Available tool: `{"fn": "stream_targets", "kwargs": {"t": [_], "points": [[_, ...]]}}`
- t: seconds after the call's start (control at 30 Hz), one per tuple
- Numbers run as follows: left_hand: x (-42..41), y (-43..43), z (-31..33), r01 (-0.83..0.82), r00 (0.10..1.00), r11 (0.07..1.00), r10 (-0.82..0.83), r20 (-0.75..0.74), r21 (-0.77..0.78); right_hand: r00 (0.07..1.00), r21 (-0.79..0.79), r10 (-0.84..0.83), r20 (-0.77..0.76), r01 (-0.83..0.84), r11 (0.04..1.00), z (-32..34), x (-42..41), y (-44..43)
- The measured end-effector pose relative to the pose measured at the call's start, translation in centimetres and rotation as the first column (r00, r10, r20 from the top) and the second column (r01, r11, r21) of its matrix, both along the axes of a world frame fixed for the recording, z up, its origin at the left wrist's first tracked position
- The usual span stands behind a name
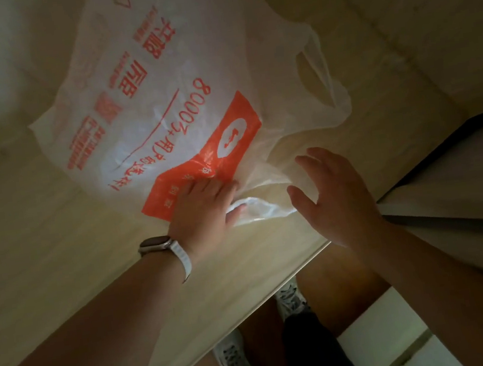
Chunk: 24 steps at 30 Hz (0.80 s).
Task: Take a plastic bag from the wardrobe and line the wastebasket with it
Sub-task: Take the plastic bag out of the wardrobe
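my left hand [203, 209] lies palm down on the bag [162, 101], fingers curled over its near edge at the orange patch, gripping the plastic there. a watch [158, 245] with a pale strap sits on that wrist. my right hand [331, 198] is spread wide, fingers apart, just beside the bag's crumpled near corner; i cannot tell whether the fingertips touch the plastic, and it holds nothing. the bag is a thin white carrier with orange print, lying mostly flat on the pale wooden shelf [42, 239] inside the wardrobe, its printed face up and one handle loop [317, 77] standing up on the right side. the shelf's front edge runs diagonally under my wrists. to the right a dark-edged panel [446, 162] angles in. below the shelf edge i see my shoes [289, 299] on the floor and dark trousers [311, 345].
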<state>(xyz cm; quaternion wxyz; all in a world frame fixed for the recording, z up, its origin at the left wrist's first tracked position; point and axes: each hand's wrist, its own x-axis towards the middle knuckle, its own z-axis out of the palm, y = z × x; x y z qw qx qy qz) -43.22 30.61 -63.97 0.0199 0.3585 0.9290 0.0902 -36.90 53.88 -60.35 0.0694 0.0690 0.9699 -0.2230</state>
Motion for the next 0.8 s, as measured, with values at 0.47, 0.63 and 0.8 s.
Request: {"fn": "stream_targets", "kwargs": {"t": [0.47,0.63,0.8], "points": [[-8.9,9.7,2.8,0.254,0.964,0.967,-0.256,-0.075,-0.032,0.943,-0.152,-0.316,-0.106,0.299,0.942,-0.5,-1.6,1.6],[-10.5,11.5,1.7,0.161,0.987,0.977,-0.159,0.028,-0.139,0.966,-0.071,-0.256,-0.043,0.252,0.965,-1.8,-1.1,1.7],[-11.3,12.3,0.5,0.208,0.971,0.975,-0.197,0.138,-0.072,0.967,-0.042,-0.25,-0.06,0.247,0.968,-2.9,-1.1,1.7]]}}
